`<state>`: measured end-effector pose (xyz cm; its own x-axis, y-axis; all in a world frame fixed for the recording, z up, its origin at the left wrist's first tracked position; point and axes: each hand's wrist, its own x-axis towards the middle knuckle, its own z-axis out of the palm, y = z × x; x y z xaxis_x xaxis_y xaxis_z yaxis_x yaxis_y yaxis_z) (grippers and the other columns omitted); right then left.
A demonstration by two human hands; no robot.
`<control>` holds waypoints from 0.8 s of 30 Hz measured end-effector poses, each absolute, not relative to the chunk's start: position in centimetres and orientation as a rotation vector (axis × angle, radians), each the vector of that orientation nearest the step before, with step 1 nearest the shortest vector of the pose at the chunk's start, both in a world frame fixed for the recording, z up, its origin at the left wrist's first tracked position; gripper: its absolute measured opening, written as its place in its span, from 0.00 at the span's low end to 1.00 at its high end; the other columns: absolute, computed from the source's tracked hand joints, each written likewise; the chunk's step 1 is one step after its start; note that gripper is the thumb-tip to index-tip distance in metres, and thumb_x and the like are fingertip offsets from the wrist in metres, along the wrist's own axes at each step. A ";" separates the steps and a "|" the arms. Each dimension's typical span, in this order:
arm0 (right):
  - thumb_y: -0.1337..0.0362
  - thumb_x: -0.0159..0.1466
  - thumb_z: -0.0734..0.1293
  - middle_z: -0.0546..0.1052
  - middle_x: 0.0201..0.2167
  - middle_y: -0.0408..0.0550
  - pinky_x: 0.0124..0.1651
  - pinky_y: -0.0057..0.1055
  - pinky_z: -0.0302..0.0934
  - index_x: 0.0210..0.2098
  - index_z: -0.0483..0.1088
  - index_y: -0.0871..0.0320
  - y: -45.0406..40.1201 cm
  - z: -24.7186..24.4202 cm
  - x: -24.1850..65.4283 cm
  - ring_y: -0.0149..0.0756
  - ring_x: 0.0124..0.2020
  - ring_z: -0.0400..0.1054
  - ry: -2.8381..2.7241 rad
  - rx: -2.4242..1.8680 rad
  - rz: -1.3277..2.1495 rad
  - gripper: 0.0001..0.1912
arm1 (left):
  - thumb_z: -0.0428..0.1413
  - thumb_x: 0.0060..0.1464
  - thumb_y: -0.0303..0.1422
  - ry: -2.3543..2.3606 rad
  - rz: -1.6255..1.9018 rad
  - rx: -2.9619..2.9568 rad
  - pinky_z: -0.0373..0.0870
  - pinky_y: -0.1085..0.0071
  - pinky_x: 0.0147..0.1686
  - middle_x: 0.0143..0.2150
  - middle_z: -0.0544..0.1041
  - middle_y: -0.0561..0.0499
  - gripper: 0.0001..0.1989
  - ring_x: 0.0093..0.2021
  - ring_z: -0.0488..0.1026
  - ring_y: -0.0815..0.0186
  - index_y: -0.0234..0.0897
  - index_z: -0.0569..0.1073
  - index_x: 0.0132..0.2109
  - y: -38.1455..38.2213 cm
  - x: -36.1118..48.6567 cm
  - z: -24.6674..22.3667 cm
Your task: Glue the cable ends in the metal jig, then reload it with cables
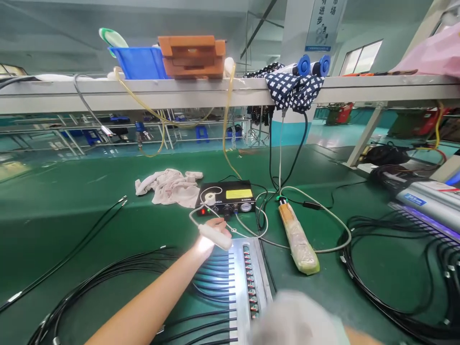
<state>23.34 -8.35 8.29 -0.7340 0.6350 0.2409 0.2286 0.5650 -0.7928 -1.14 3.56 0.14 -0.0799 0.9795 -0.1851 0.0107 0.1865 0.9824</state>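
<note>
Your right hand (pixel 298 318) sits blurred at the lower edge; its grip cannot be told. Ahead, the metal fixture (pixel 264 273) holds black cables (pixel 212 273) in a row. Your left hand (pixel 215 232) is closed around the white handpiece (pixel 215 236) just above it. Keep the tip steady over each connector (pixel 249 275). Farther back stands the dispenser controller (pixel 227 196) on the bench (pixel 72 211).

you can read "82a" on the black controller box (pixel 226 196), left of its blank yellow label. the blue hanging sign (pixel 324 24) overhead shows chinese characters, among them "进步" and "场". other labels are too blurred.
</note>
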 end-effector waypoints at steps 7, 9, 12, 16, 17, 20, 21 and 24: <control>0.65 0.68 0.56 0.70 0.55 0.51 0.61 0.39 0.55 0.55 0.69 0.57 13.5 8.9 17.7 0.43 0.56 0.63 -2.648 -1.099 0.185 0.19 | 0.49 0.63 0.43 1.337 0.996 0.813 0.58 0.79 0.14 0.20 0.69 0.57 0.21 0.15 0.61 0.76 0.31 0.69 0.29 7.1 -0.1 1.0; 0.65 0.68 0.55 0.67 0.58 0.51 0.62 0.38 0.53 0.56 0.68 0.57 17.1 7.9 15.8 0.41 0.59 0.59 -2.683 -1.082 0.159 0.19 | 0.49 0.62 0.43 1.317 1.001 0.755 0.56 0.78 0.13 0.18 0.70 0.55 0.21 0.14 0.62 0.75 0.31 0.68 0.28 7.4 0.0 1.2; 0.62 0.69 0.55 0.62 0.62 0.49 0.62 0.42 0.51 0.59 0.64 0.55 19.4 5.9 14.1 0.43 0.62 0.55 -2.731 -1.069 0.103 0.21 | 0.52 0.61 0.42 1.272 1.031 0.672 0.54 0.78 0.12 0.17 0.72 0.49 0.19 0.13 0.63 0.73 0.29 0.69 0.29 7.7 0.0 1.2; 0.60 0.69 0.54 0.57 0.65 0.48 0.58 0.51 0.53 0.62 0.59 0.52 20.0 4.2 13.8 0.49 0.63 0.51 -2.722 -1.099 0.052 0.23 | 0.52 0.61 0.38 1.233 1.085 0.600 0.54 0.78 0.12 0.17 0.73 0.47 0.15 0.13 0.64 0.73 0.29 0.68 0.32 7.7 0.3 0.8; 0.60 0.69 0.53 0.57 0.65 0.48 0.58 0.51 0.54 0.62 0.58 0.52 20.1 4.0 13.9 0.50 0.63 0.51 -2.718 -1.102 0.046 0.23 | 0.51 0.61 0.38 1.231 1.099 0.591 0.55 0.78 0.12 0.17 0.73 0.47 0.15 0.13 0.64 0.72 0.29 0.68 0.32 7.6 0.4 0.7; 0.60 0.69 0.53 0.58 0.64 0.48 0.57 0.51 0.54 0.62 0.59 0.51 20.3 3.8 14.0 0.50 0.62 0.52 -2.709 -1.111 0.038 0.23 | 0.49 0.62 0.37 1.228 1.134 0.582 0.55 0.77 0.12 0.17 0.73 0.48 0.15 0.13 0.65 0.71 0.29 0.67 0.32 7.4 0.9 0.5; 0.60 0.69 0.53 0.58 0.64 0.48 0.57 0.51 0.54 0.62 0.59 0.51 20.4 3.8 13.9 0.50 0.62 0.52 -2.709 -1.113 0.038 0.23 | 0.49 0.62 0.37 1.226 1.141 0.582 0.55 0.77 0.12 0.17 0.73 0.48 0.15 0.13 0.65 0.71 0.29 0.67 0.33 7.3 1.0 0.5; 0.60 0.69 0.53 0.58 0.64 0.48 0.57 0.51 0.54 0.62 0.58 0.51 20.4 3.8 13.9 0.50 0.62 0.52 -2.705 -1.120 0.032 0.22 | 0.49 0.62 0.37 1.227 1.146 0.587 0.56 0.77 0.12 0.17 0.73 0.48 0.14 0.13 0.65 0.71 0.29 0.67 0.34 7.1 1.1 0.6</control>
